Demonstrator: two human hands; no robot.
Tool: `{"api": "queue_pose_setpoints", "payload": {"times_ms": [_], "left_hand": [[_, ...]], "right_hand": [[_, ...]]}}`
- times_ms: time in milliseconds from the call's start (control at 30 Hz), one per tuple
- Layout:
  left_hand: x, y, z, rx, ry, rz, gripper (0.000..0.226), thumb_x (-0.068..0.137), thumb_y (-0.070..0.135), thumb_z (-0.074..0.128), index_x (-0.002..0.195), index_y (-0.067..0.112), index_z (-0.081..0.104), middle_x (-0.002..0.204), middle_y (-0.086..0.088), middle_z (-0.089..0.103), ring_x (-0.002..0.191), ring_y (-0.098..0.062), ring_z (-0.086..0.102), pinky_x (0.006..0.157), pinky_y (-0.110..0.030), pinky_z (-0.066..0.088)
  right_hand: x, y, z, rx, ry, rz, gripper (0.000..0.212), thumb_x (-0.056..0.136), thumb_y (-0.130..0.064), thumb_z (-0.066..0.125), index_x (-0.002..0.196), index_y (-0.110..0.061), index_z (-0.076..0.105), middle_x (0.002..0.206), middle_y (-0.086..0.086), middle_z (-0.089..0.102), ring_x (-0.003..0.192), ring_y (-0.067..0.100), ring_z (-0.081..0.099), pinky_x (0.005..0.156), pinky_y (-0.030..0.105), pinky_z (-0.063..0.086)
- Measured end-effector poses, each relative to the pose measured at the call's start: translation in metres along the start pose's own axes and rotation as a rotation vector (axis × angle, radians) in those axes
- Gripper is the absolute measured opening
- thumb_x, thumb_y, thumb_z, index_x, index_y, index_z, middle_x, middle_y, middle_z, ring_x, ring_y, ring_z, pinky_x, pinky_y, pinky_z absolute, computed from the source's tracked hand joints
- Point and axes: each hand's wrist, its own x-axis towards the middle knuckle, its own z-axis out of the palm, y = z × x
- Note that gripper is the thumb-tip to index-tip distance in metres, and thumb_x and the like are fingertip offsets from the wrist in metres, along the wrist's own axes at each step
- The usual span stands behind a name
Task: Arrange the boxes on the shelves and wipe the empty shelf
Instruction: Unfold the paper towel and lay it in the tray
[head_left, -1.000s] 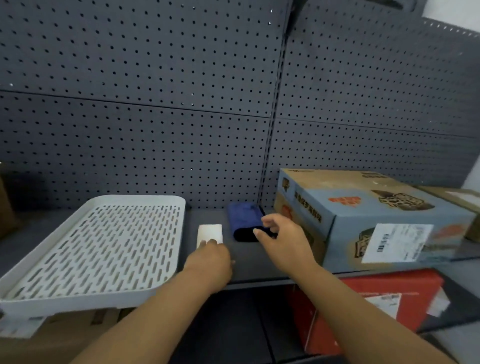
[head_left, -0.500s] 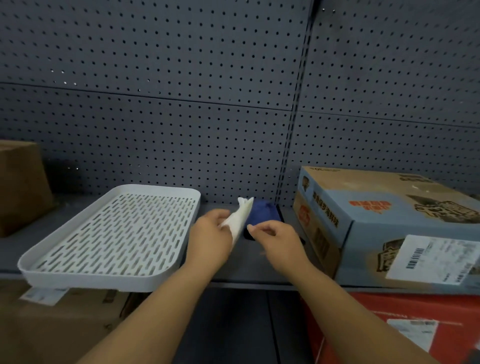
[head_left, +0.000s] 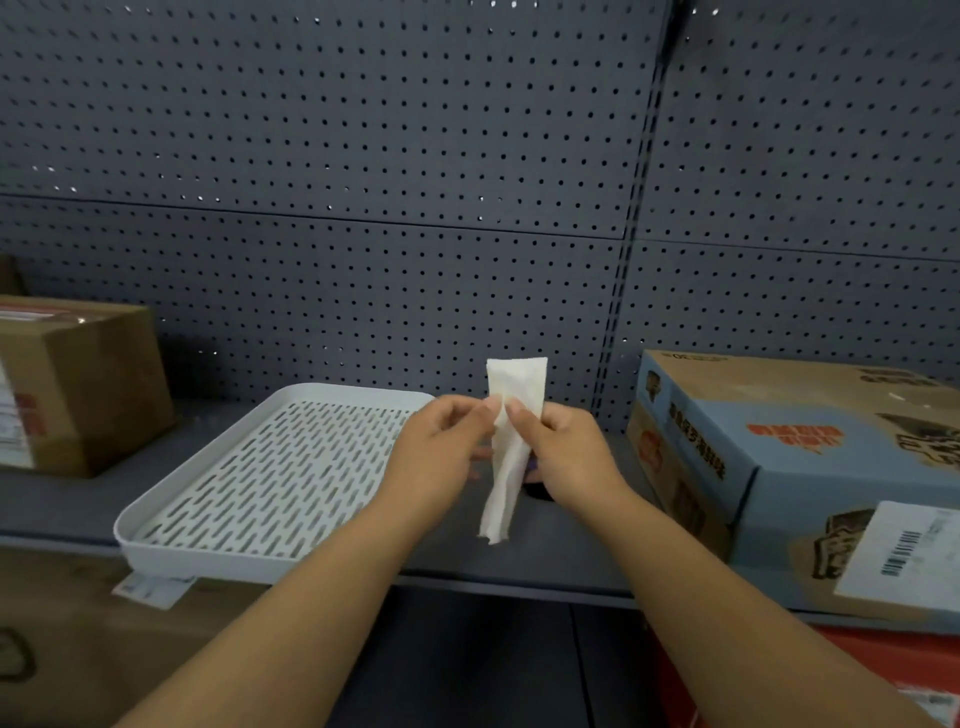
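Observation:
A white folded tissue (head_left: 511, 415) hangs upright above the grey shelf (head_left: 545, 556), pinched from both sides. My left hand (head_left: 441, 457) grips its left edge and my right hand (head_left: 566, 457) grips its right edge, thumbs meeting near the top. A blue and tan printed box (head_left: 810, 467) stands on the shelf at the right. A brown cardboard box (head_left: 88, 384) stands at the far left. The blue cloth behind my hands is almost fully hidden.
A white slotted tray (head_left: 280, 478) lies on the shelf left of my hands, its front edge overhanging. A grey pegboard wall (head_left: 363, 208) backs the shelf. A red box (head_left: 893, 670) sits on the lower shelf at the right.
My left hand lifted the tissue off the shelf and raised it. My right hand came over and took hold of its other side. The view shifted left, revealing the brown box.

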Motion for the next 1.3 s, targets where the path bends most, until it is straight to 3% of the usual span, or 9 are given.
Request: {"api": "queue_pose_setpoints", "payload": {"times_ms": [100,267,367,467,633,767,900,1100,1300], "left_hand": [[0.005,0.013,-0.013,-0.067,0.03,-0.053,0.031,0.085,0.043,0.061,0.09,0.013,0.061,0.083,0.005,0.07,0.074,-0.013,0.068,0.07,-0.034,0.055],[0.014,0.017,-0.04,-0.078,0.038,-0.091,0.016,0.085,0.025,0.067,0.085,0.011,0.061,0.086,-0.006,0.069,0.068,-0.02,0.067,0.07,-0.036,0.056],[0.019,0.014,-0.059,-0.137,0.025,-0.113,0.005,0.086,0.01,0.064,0.081,0.008,0.062,0.082,-0.011,0.07,0.067,-0.022,0.067,0.066,-0.034,0.057],[0.024,0.015,-0.077,-0.092,-0.023,-0.078,0.004,0.086,0.008,0.062,0.084,0.006,0.064,0.082,-0.01,0.072,0.07,-0.02,0.068,0.067,-0.033,0.056],[0.034,0.022,-0.109,-0.079,-0.083,-0.029,0.008,0.089,0.005,0.059,0.086,0.005,0.066,0.076,-0.006,0.07,0.071,-0.018,0.066,0.068,-0.03,0.058],[0.042,0.028,-0.135,-0.139,-0.087,-0.029,0.012,0.092,0.005,0.054,0.092,0.002,0.066,0.077,-0.008,0.067,0.069,-0.018,0.063,0.075,-0.035,0.058],[0.051,0.03,-0.152,-0.099,-0.065,0.022,0.015,0.091,0.009,0.057,0.095,0.0,0.068,0.081,-0.011,0.068,0.07,-0.018,0.064,0.073,-0.031,0.059],[0.056,0.034,-0.159,-0.099,-0.101,0.082,0.011,0.087,0.008,0.063,0.086,0.005,0.073,0.07,-0.008,0.069,0.061,-0.011,0.064,0.065,-0.023,0.058],[0.06,0.037,-0.178,-0.278,-0.166,0.003,0.01,0.087,0.011,0.063,0.086,0.007,0.071,0.082,-0.009,0.075,0.075,-0.02,0.071,0.067,-0.025,0.057]], "right_hand": [[-0.001,-0.01,0.01,-0.184,-0.104,-0.101,0.038,0.095,-0.039,0.05,0.085,-0.007,0.068,0.071,0.013,0.062,0.064,0.02,0.054,0.063,0.036,0.044],[-0.001,-0.021,0.033,-0.379,-0.211,-0.15,0.029,0.096,-0.031,0.05,0.098,-0.005,0.064,0.086,0.014,0.067,0.073,0.027,0.058,0.068,0.039,0.047],[0.0,-0.031,0.044,-0.171,-0.269,-0.099,0.013,0.091,-0.012,0.056,0.098,-0.01,0.068,0.093,0.009,0.072,0.086,0.023,0.069,0.083,0.039,0.053],[-0.001,-0.047,0.051,0.064,-0.316,0.006,0.016,0.095,-0.014,0.049,0.091,-0.013,0.065,0.08,0.002,0.067,0.069,0.01,0.066,0.062,0.019,0.053],[0.009,-0.057,0.061,0.13,-0.197,0.078,0.044,0.101,-0.033,0.038,0.107,0.002,0.064,0.09,0.011,0.067,0.082,0.025,0.062,0.07,0.031,0.055],[0.022,-0.054,0.071,0.134,0.057,0.101,0.035,0.097,-0.027,0.049,0.109,0.003,0.062,0.11,0.018,0.069,0.094,0.034,0.067,0.08,0.043,0.056],[0.026,-0.061,0.084,-0.092,0.296,0.005,0.028,0.089,-0.03,0.064,0.107,-0.011,0.055,0.087,-0.001,0.058,0.076,0.014,0.057,0.062,0.023,0.045],[0.02,-0.088,0.113,0.047,-0.101,-0.097,0.033,0.088,-0.036,0.063,0.1,-0.006,0.07,0.093,0.008,0.073,0.08,0.017,0.069,0.074,0.034,0.058],[0.025,-0.097,0.12,0.21,-0.079,-0.016,0.027,0.092,-0.026,0.06,0.096,-0.002,0.072,0.098,0.017,0.075,0.088,0.032,0.072,0.08,0.042,0.06]]}}
